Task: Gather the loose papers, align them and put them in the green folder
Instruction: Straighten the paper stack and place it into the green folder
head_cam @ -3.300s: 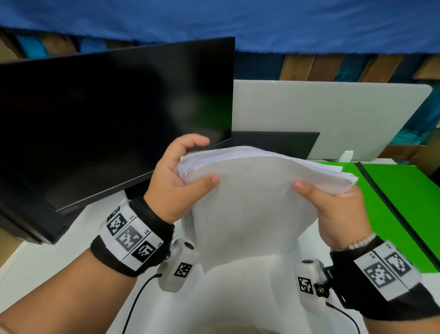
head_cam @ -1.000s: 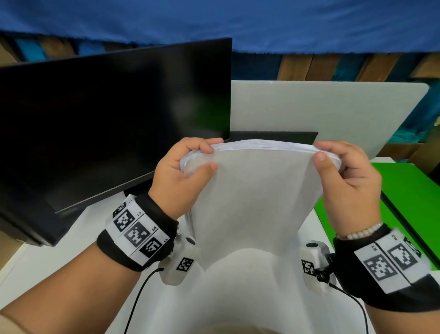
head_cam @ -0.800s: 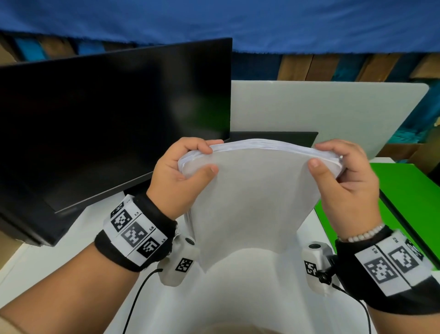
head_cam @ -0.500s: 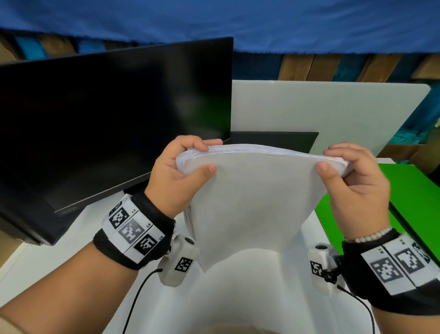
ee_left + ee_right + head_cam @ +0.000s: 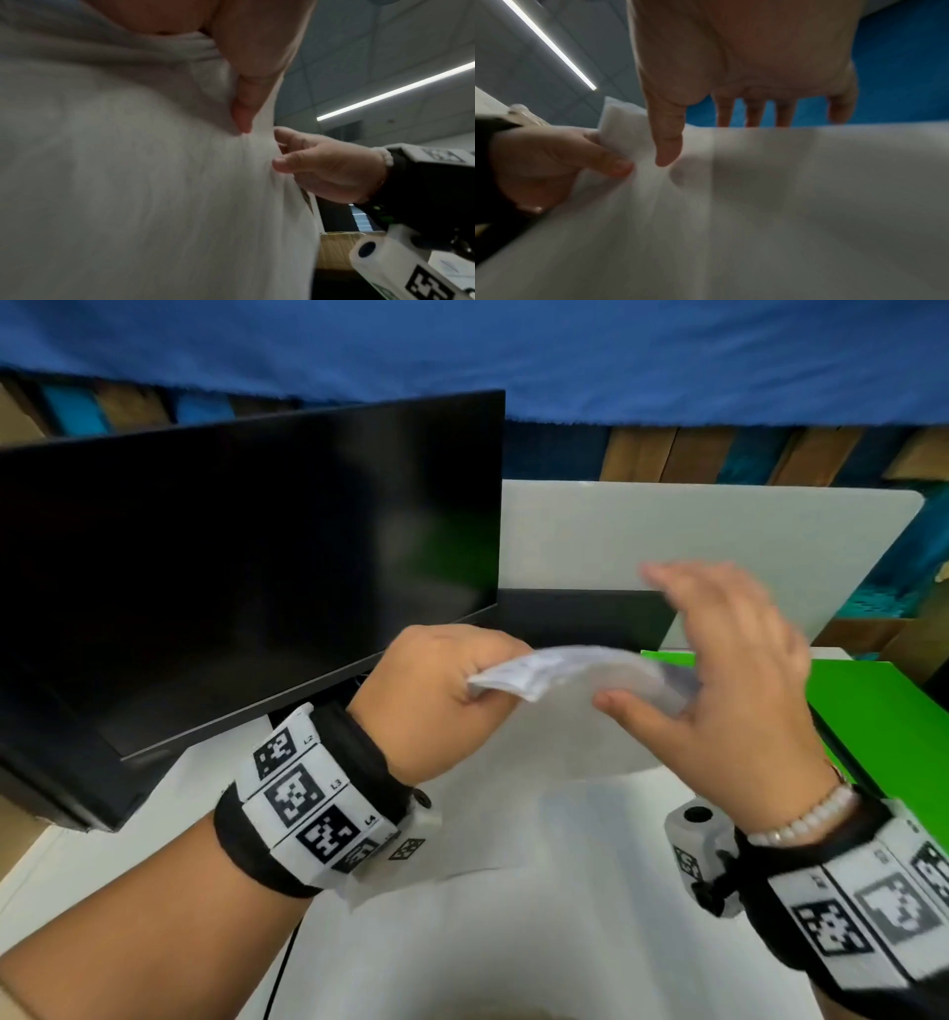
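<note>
Grip on the paper stack (image 5: 580,672) is being changed. Half a second ago both hands were clamped on its upper corners and the sheets were being held upright; now the stack is being tipped over toward flat, its top edge being pinched only by the left hand (image 5: 436,695), fingers curled round the left corner. The right hand (image 5: 719,680) is being released: its fingers are being spread straight behind the sheets, while the thumb is still being laid against the near face, so a light touch rather than a grasp is being kept, though blur makes this hard to confirm. In the right wrist view the straight fingers (image 5: 754,113) are being seen above the paper edge. The stack is being held in the air above the white bench (image 5: 488,942), just left of the green folder (image 5: 883,726), which is lying open at the right. Aligning is probably being finished, and the move toward the folder is likely being started
</note>
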A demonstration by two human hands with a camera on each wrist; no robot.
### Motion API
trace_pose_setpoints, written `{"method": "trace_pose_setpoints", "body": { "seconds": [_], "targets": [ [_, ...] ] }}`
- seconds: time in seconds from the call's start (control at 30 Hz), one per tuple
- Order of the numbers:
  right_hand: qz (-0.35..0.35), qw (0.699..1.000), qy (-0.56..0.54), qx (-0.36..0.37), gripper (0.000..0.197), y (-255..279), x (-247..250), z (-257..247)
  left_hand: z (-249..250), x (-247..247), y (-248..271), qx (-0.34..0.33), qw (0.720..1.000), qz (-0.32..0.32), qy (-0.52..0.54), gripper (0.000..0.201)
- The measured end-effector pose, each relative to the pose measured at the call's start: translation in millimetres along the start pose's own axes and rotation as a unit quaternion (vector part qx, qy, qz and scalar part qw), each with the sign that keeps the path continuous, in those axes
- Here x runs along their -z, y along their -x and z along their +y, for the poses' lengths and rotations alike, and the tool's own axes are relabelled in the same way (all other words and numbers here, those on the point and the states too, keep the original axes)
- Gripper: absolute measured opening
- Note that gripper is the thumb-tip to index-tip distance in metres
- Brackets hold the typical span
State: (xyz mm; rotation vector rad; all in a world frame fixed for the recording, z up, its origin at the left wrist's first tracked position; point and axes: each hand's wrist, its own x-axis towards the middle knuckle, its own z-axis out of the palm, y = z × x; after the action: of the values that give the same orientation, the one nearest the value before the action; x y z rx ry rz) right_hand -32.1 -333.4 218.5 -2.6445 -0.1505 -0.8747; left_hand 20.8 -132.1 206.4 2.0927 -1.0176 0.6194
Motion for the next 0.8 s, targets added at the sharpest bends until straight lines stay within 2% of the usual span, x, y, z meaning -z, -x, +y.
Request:
{"method": "trace_pose_setpoints", "body": {
  "seconds": [0.07, 0.1, 0.13, 0.2, 0.23, 0.3, 0.33, 0.37, 0.43, 0.47, 0.5, 0.53, 0.57, 0.6, 0.7, 0.73, 0.8],
  "targets": [
    [-0.028, 0.995, -0.044, 0.080, 0.029, 4.2, -3.2, -9.2, 4.1, 1.7, -2.4, -0.039, 0.998, -0.051, -0.016, 0.013],
    [-0.033, 0.993, -0.077, 0.085, 0.017, 6.1, -6.5, -9.5, 3.3, 2.7, -1.5, -0.023, 0.997, -0.066, -0.010, 0.012],
    [-0.035, 0.991, -0.112, 0.065, 0.012, 7.2, -9.0, -7.1, -0.3, 2.8, 1.3, 0.014, 0.997, -0.080, 0.010, 0.008],
    [-0.024, 0.982, -0.188, 0.005, 0.017, 9.8, -9.2, 4.9, -16.7, 3.0, 11.9, 0.118, 0.985, -0.123, 0.033, 0.004],
    [-0.016, 0.974, -0.223, -0.025, 0.017, 11.0, -7.5, 13.3, -30.9, 4.2, 19.2, 0.178, 0.972, -0.152, 0.016, 0.012],
    [-0.018, 0.954, -0.292, -0.070, 0.003, 14.7, -1.1, 33.9, -64.7, 9.6, 39.0, 0.303, 0.930, -0.206, -0.027, 0.023],
    [-0.020, 0.943, -0.323, -0.084, 0.007, 17.3, 1.8, 42.7, -80.5, 13.7, 49.9, 0.356, 0.909, -0.217, -0.025, 0.023],
    [-0.023, 0.928, -0.358, -0.098, 0.014, 20.6, 2.6, 49.8, -94.7, 16.8, 62.4, 0.402, 0.891, -0.210, -0.005, 0.020],
    [-0.016, 0.890, -0.431, -0.146, 0.019, 27.0, -0.2, 58.7, -111.2, 20.5, 83.6, 0.476, 0.861, -0.138, 0.113, 0.019],
    [-0.008, 0.872, -0.459, -0.169, 0.020, 30.5, -3.9, 60.4, -115.4, 19.6, 91.7, 0.494, 0.839, -0.081, 0.213, 0.032],
    [0.006, 0.860, -0.473, -0.192, 0.021, 33.7, -9.9, 61.3, -118.0, 15.2, 97.9, 0.501, 0.805, -0.019, 0.317, 0.050],
    [0.023, 0.856, -0.473, -0.209, 0.021, 36.8, -16.4, 61.0, -116.7, 9.9, 100.6, 0.498, 0.772, 0.035, 0.393, 0.064],
    [0.041, 0.857, -0.465, -0.219, 0.019, 40.1, -24.0, 60.6, -113.9, 3.6, 100.1, 0.487, 0.759, 0.075, 0.427, 0.068],
    [0.060, 0.856, -0.462, -0.223, 0.015, 43.2, -30.2, 58.1, -107.6, -2.4, 96.2, 0.475, 0.768, 0.105, 0.417, 0.059],
    [0.103, 0.853, -0.465, -0.212, 0.012, 52.3, -48.3, 51.7, -86.4, -8.4, 82.1, 0.446, 0.826, 0.184, 0.291, 0.025],
    [0.106, 0.851, -0.466, -0.215, 0.010, 54.9, -53.8, 50.2, -80.5, -8.9, 79.5, 0.438, 0.840, 0.197, 0.254, 0.021],
    [0.091, 0.852, -0.459, -0.236, 0.023, 61.6, -67.9, 52.3, -77.4, -13.0, 81.8, 0.423, 0.852, 0.194, 0.238, 0.019]
  ]
}}
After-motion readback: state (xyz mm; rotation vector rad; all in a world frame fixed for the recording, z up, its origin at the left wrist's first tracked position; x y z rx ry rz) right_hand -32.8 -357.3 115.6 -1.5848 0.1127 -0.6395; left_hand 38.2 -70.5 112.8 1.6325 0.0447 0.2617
